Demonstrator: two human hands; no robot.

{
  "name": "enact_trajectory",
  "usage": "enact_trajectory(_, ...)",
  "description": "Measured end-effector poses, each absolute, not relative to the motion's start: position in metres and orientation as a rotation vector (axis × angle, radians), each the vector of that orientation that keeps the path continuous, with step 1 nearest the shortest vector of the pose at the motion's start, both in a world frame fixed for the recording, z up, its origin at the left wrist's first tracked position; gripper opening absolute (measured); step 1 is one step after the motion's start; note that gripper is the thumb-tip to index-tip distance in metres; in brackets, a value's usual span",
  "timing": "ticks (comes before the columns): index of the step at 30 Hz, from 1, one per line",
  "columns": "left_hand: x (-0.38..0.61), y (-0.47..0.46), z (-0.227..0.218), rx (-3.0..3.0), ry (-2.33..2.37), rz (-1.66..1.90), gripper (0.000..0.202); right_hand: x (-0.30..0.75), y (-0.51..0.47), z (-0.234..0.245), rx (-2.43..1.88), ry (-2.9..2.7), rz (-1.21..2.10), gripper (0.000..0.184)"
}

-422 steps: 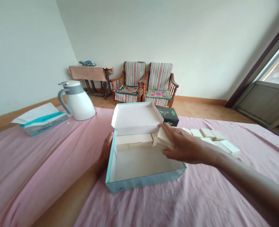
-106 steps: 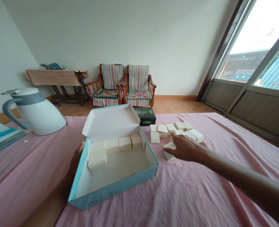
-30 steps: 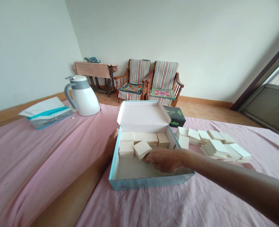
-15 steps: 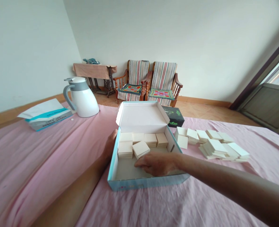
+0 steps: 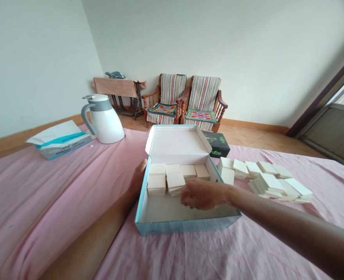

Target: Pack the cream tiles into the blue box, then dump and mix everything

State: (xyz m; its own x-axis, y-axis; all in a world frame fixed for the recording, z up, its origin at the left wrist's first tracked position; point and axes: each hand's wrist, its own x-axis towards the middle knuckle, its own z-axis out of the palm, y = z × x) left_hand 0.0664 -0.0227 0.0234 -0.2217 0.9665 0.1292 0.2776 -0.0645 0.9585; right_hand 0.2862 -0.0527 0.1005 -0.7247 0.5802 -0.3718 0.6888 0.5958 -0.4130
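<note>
An open light-blue box [image 5: 186,225] lies on the pink cloth, its white lid [image 5: 178,142] tipped up at the back. Inside, cream card stacks fill the back row [image 5: 186,170], and two more stacks sit in front of it at the left. My right hand [image 5: 202,194] is inside the box with its fingers curled, the fingertips on the right edge of the second front stack [image 5: 175,182]. My left hand [image 5: 137,178] grips the outside of the box's left wall, its fingers mostly hidden.
Several loose cream card stacks [image 5: 265,181] lie right of the box. A black carton [image 5: 217,143] stands behind it. A white jug [image 5: 103,124] and a flat blue-white package [image 5: 59,139] sit at the far left. Two striped chairs [image 5: 186,103] stand by the wall.
The right hand brought a cream stack from the table into the box. That stack lay tilted half a second ago and now sits square beside the front-left stack. The left hand stayed on the box.
</note>
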Motion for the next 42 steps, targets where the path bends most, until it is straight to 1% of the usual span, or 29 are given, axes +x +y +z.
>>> enact_trajectory(3, 0.064, -0.022, 0.023, 1.403, 1.569, 1.285, 0.028, 0.300, -0.046, 0.090, 1.478, 2.559, -0.659, 0.022)
enact_trajectory(5, 0.064, -0.021, 0.022, 1.418, 1.571, 1.281, 0.028, 0.305, -0.044, 0.079, 1.642, 2.513, -0.672, 0.021)
enact_trajectory(7, 0.063, -0.019, 0.020, 1.420, 1.545, 1.286, 0.029, 0.307, -0.044, 0.070, 1.737, 2.439, -0.824, 0.021)
enact_trajectory(11, 0.060, -0.015, 0.015, 1.430, 1.522, 1.265, 0.030, 0.300, -0.052, 0.063, 1.876, 2.297, -1.222, 0.014)
enact_trajectory(14, 0.059, -0.014, 0.014, 1.481, 1.572, 1.255, 0.028, 0.289, -0.056, 0.062, 1.918, 2.252, -1.491, 0.014)
enact_trajectory(17, 0.060, -0.015, 0.015, 1.480, 1.578, 1.271, 0.027, 0.279, -0.057, 0.061, 1.928, 2.270, -1.606, 0.018)
enact_trajectory(20, 0.062, -0.017, 0.018, 1.448, 1.558, 1.289, 0.028, 0.278, -0.054, 0.064, 1.876, 2.344, -1.481, 0.023)
enact_trajectory(25, 0.064, -0.020, 0.022, 1.434, 1.574, 1.274, 0.027, 0.289, -0.052, 0.080, 1.697, 2.589, -0.853, 0.030)
enact_trajectory(26, 0.063, -0.020, 0.022, 1.430, 1.580, 1.261, 0.027, 0.290, -0.053, 0.084, 1.638, 2.625, -0.796, 0.030)
enact_trajectory(27, 0.063, -0.020, 0.022, 1.426, 1.579, 1.251, 0.027, 0.290, -0.055, 0.087, 1.555, 2.642, -0.805, 0.030)
enact_trajectory(30, 0.062, -0.019, 0.021, 1.430, 1.540, 1.248, 0.028, 0.287, -0.059, 0.090, 1.211, 2.607, -0.967, 0.033)
enact_trajectory(32, 0.061, -0.018, 0.019, 1.432, 1.519, 1.244, 0.027, 0.284, -0.059, 0.085, 1.073, 2.631, -0.960, 0.035)
enact_trajectory(36, 0.060, -0.017, 0.018, 1.442, 1.510, 1.217, 0.028, 0.283, -0.055, 0.072, 1.025, 2.714, -0.849, 0.046)
enact_trajectory(38, 0.060, -0.017, 0.017, 1.448, 1.529, 1.234, 0.028, 0.284, -0.055, 0.070, 1.015, 2.721, -0.838, 0.048)
enact_trajectory(40, 0.060, -0.017, 0.017, 1.447, 1.545, 1.255, 0.027, 0.286, -0.056, 0.073, 0.988, 2.727, -0.851, 0.046)
enact_trajectory(42, 0.061, -0.018, 0.017, 1.447, 1.537, 1.261, 0.027, 0.288, -0.056, 0.081, 0.991, 2.725, -0.901, 0.038)
